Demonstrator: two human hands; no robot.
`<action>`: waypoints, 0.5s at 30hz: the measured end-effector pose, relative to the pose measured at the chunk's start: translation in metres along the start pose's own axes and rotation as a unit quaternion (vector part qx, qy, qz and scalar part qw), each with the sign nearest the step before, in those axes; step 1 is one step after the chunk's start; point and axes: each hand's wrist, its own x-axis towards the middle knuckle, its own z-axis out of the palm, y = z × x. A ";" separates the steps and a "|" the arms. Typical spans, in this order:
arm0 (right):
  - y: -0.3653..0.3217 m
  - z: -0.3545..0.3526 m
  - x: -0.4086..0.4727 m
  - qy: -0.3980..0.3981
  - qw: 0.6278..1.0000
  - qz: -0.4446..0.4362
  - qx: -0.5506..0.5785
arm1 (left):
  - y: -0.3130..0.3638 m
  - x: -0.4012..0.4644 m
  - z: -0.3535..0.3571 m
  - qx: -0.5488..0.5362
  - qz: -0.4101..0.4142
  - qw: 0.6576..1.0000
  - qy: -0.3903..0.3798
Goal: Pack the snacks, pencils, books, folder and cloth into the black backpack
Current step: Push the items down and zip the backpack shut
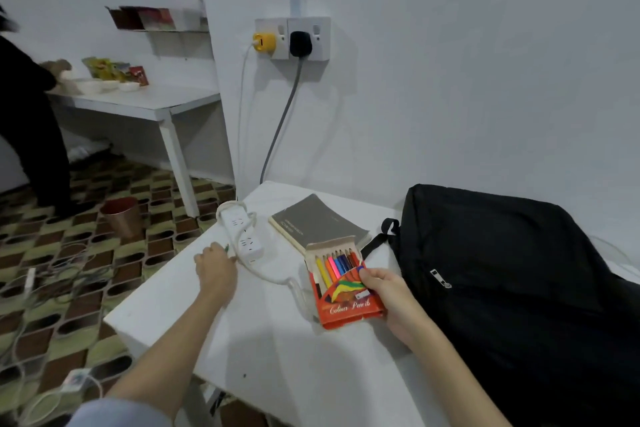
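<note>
A white power strip point(241, 236) is laid on the white table point(277, 340), its cord looped beside it. A yellow plug point(264, 42) and a black plug point(301, 43) are seated in the wall socket point(322, 38). A copper bin point(121, 220) is set on the patterned floor point(52, 288).

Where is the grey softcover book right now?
In the head view, the grey softcover book lies on the white table, between the white power strip and black backpack.

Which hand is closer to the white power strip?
Left. The left hand sits just beside the power strip, holding a green pencil. The right hand holds the pencil box, farther away.
</note>
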 end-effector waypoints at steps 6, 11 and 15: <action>0.004 -0.009 0.013 0.026 0.999 -0.014 0.031 | -0.007 0.013 -0.002 -0.108 -0.053 0.991 0.058; 0.003 -0.010 0.020 0.036 0.998 -0.028 0.033 | 0.036 -0.004 -0.033 -0.319 -0.029 0.945 0.061; 0.002 -0.009 0.017 0.044 0.997 -0.038 0.043 | 0.091 -0.044 -0.063 -0.482 0.074 0.849 -0.204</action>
